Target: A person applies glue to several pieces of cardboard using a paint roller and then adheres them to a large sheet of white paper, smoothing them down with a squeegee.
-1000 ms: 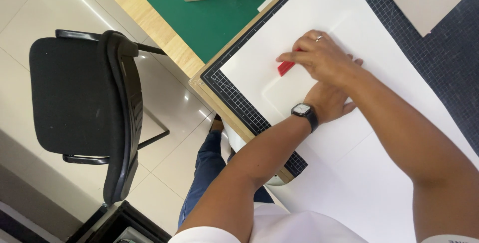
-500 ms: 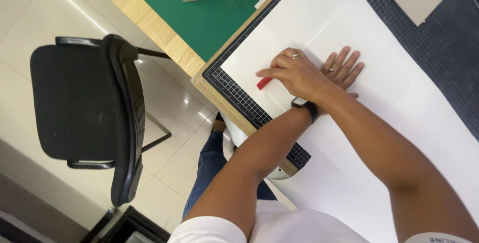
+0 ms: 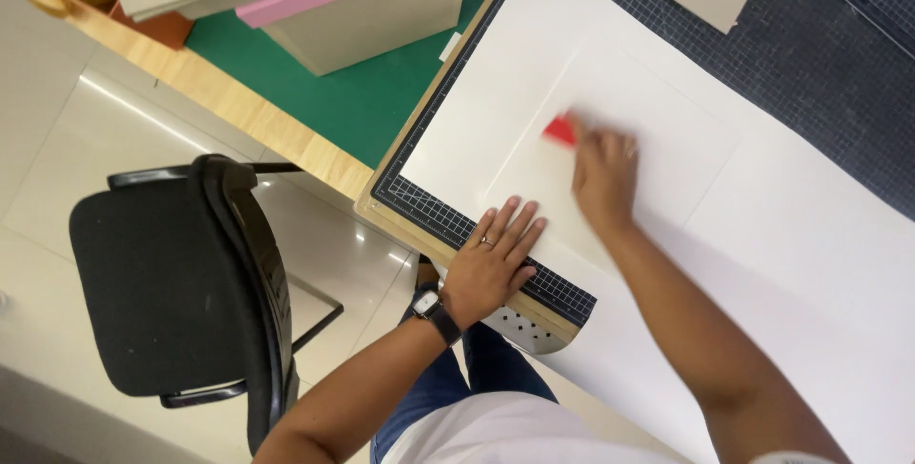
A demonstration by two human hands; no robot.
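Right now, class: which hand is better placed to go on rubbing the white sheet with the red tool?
The right hand: it already grips the red tool on the white sheet. The left hand lies flat, pressing the sheet's near edge.

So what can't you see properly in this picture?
Head view only:
- red tool: blurred, mostly covered by the right hand; its shape is unclear.
- white sheet: cut off at the right and bottom edges.
- cardboard boxes: cut off at the top edge.
- watch: too small to read.
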